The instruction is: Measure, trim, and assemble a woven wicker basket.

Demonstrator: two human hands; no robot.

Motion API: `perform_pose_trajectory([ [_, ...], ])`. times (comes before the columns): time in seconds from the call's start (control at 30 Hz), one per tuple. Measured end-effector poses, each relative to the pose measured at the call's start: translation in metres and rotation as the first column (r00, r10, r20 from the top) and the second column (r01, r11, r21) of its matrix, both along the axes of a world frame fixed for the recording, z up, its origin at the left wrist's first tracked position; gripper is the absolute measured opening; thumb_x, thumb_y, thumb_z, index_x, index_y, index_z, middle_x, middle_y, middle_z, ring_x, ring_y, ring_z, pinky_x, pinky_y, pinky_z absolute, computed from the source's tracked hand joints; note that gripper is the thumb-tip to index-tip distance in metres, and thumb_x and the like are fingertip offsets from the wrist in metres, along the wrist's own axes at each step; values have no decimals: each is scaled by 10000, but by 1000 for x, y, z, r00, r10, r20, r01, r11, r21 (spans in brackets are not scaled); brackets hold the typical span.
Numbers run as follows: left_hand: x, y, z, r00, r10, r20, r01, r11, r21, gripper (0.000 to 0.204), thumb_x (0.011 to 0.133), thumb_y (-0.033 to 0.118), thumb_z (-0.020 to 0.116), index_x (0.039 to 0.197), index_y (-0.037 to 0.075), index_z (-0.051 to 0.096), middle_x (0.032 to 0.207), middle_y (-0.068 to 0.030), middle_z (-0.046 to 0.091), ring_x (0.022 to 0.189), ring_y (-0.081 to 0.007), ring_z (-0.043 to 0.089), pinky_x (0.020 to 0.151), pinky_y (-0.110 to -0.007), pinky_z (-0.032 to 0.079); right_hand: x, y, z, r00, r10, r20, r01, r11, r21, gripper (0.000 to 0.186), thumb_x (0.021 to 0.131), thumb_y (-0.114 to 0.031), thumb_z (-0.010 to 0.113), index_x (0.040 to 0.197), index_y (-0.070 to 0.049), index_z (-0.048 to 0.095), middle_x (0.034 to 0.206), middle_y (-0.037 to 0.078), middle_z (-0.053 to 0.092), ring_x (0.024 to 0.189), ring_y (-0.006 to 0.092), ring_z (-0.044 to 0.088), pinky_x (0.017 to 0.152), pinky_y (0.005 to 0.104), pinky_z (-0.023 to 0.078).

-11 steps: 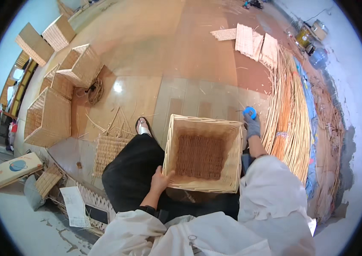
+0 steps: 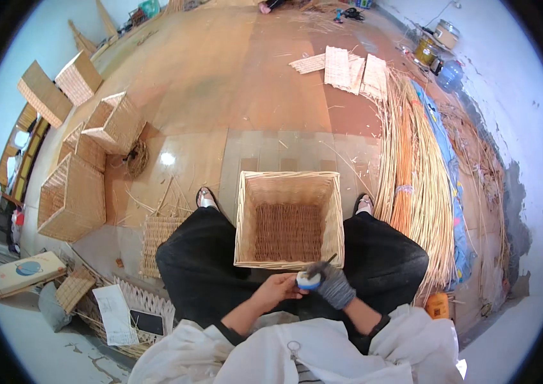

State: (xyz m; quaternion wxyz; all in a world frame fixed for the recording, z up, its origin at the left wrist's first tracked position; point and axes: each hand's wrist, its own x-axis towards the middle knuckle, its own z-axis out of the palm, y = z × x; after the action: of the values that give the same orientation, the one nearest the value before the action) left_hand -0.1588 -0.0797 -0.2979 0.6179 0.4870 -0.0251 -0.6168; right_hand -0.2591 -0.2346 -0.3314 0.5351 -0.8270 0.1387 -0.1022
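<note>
Head view, as seen by an onlooker in the room: a seated person in black trousers [image 2: 383,249] works with both hands before the body. The right hand [image 2: 335,288], in a grey glove, has its fingers closed about a blue-and-white disc [image 2: 308,280]; a thin dark piece juts up beside it, too small to identify. The left hand [image 2: 278,289], bare, brings its fingertips to the disc's left edge; I cannot tell whether they pinch it. The disc lies just off the near right corner of a basket [image 2: 291,187], which sits between the legs, mouth upward, with pale walls and a browner base; neither hand touches it. A shoe [image 2: 206,198] shows to its left and another [image 2: 363,204] to its right. At right, pale canes [image 2: 434,224] and orange canes [image 2: 404,192] lie lengthwise beside a blue sheet [image 2: 461,246], with woven panels [image 2: 337,67] at their far end. At left stand finished-looking boxes [image 2: 86,198], a dark coil [image 2: 137,159] next to them; nearer lie a mat [image 2: 157,238], a paper [image 2: 116,313] and a phone [image 2: 147,322].
</note>
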Motion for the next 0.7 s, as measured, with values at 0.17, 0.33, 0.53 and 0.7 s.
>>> perform_pose_trajectory([
  [0.17, -22, 28, -35, 986, -2, 166, -5, 999, 38, 217, 840, 209, 538, 867, -4, 573, 763, -55, 582, 672, -114, 535, 625, -231, 452, -18, 16, 35, 929, 110, -353, -188, 962, -197, 530, 632, -435, 694, 987, -65, 560, 902, 183, 588, 849, 319, 575, 735, 370, 465],
  [0.33, -31, 38, -50, 889, -76, 453, 12, 990, 141, 232, 785, 152, 585, 968, 11, 596, 887, -96, 594, 769, -287, 546, 845, -369, 399, -30, 37, 29, 873, 333, -357, -271, 939, 212, 541, 845, -464, 434, 1199, -56, 408, 1149, 192, 490, 1087, 311, 464, 893, 369, 382],
  [0.53, 29, 56, 23, 578, 440, 687, -426, 881, -206, 127, 800, 90, 561, 822, -14, 631, 696, -34, 616, 610, -87, 560, 583, -229, 463, -33, -19, 39, 835, 149, -529, -276, 947, -168, 422, 816, -389, 420, 1108, -103, 526, 1020, 184, 566, 955, 326, 538, 837, 374, 413],
  [0.7, 60, 81, 216, 100, 569, 816, -313, 797, -517, 451, 707, 75, 660, 1126, 28, 501, 1031, -77, 557, 877, -123, 522, 713, -253, 435, -17, -90, 49, 899, 99, -426, -391, 619, -681, 299, 781, -368, 515, 859, -91, 598, 775, 136, 599, 777, 291, 578, 669, 395, 460],
])
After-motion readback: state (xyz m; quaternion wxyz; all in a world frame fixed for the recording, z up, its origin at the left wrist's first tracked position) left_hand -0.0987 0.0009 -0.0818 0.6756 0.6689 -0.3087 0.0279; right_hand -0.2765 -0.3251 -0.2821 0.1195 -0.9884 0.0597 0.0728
